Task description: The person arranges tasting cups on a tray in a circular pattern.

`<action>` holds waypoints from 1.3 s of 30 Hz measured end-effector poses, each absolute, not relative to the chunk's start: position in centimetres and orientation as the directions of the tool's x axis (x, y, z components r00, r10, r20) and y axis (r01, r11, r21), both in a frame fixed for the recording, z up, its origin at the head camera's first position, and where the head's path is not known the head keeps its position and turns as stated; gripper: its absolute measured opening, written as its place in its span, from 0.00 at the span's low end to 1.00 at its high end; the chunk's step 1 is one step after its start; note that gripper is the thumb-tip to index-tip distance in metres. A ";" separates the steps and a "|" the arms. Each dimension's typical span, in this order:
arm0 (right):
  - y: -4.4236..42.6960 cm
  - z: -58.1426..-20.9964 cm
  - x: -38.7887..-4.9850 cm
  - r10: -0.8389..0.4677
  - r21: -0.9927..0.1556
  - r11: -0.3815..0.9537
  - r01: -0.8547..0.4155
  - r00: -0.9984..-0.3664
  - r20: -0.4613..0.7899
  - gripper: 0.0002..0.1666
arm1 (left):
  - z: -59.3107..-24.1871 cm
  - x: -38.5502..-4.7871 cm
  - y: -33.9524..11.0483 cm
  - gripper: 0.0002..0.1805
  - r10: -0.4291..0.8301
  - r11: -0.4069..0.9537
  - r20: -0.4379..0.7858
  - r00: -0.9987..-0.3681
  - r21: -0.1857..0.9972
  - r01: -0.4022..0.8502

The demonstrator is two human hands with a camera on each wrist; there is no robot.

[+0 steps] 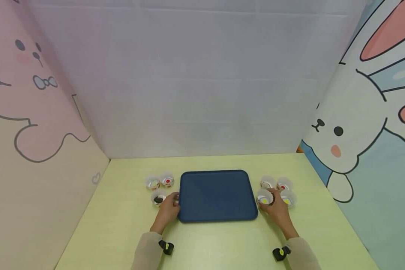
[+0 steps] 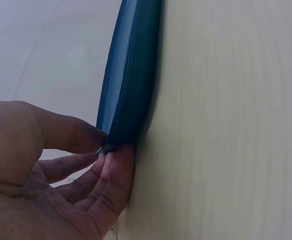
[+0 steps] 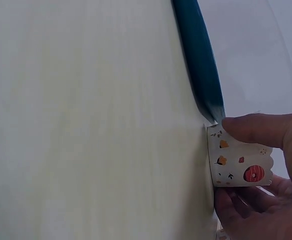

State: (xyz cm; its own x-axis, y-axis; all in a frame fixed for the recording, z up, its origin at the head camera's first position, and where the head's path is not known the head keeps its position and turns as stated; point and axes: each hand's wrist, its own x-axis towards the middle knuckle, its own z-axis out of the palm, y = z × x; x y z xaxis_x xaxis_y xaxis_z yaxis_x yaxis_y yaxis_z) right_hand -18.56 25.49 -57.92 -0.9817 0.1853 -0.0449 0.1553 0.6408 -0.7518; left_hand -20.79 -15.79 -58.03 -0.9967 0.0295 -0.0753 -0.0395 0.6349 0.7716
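A dark blue tray lies flat on the table. My left hand pinches its left edge between thumb and fingers, as the left wrist view shows on the tray's rim. With my right hand I grip a small paper cup, standing upright beside the tray's right edge. The cup's side is white with printed flowers and a red doughnut; something yellow shows inside it in the head view. My right thumb lies on one side of the cup, the fingers on the other.
Behind and beside my right hand stand several more cups, one with yellow and one with red inside. Left of the tray are three cups, the nearest holding something black. A white wall closes off the back.
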 end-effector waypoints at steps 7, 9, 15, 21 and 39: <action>25.4 -57.9 -18.7 0.196 -0.741 0.653 0.155 -0.980 -0.033 0.42 | -58.0 -21.1 -15.7 0.28 0.032 0.639 -0.063 -0.997 0.769 -0.028; 25.4 -57.9 -18.7 0.200 -0.739 0.656 0.156 -0.979 -0.029 0.41 | -57.9 -21.1 -15.7 0.28 0.032 0.638 -0.061 -0.998 0.769 -0.027; 25.3 -57.6 -18.5 0.206 -0.726 0.669 0.158 -0.978 -0.023 0.41 | -57.9 -21.2 -15.6 0.28 0.029 0.636 -0.061 -0.998 0.771 -0.028; 25.2 -56.9 -18.4 0.202 -0.740 0.655 0.156 -0.979 -0.029 0.42 | -58.0 -21.4 -15.7 0.28 0.032 0.635 -0.059 -0.998 0.772 -0.025; 24.1 -52.8 -20.1 0.152 -0.766 0.637 0.090 -0.988 0.011 0.43 | -58.2 -21.6 -15.9 0.28 0.034 0.631 -0.070 -0.997 0.775 -0.033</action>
State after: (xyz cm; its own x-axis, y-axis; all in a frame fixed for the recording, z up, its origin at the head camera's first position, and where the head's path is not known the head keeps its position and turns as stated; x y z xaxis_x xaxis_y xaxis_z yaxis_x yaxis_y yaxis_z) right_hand -20.07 24.13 -52.80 -0.9883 0.1521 0.0108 0.0896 0.6366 -0.7659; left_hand -21.55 -15.88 -58.21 -0.9970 0.0341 -0.0700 -0.0329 0.6308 0.7753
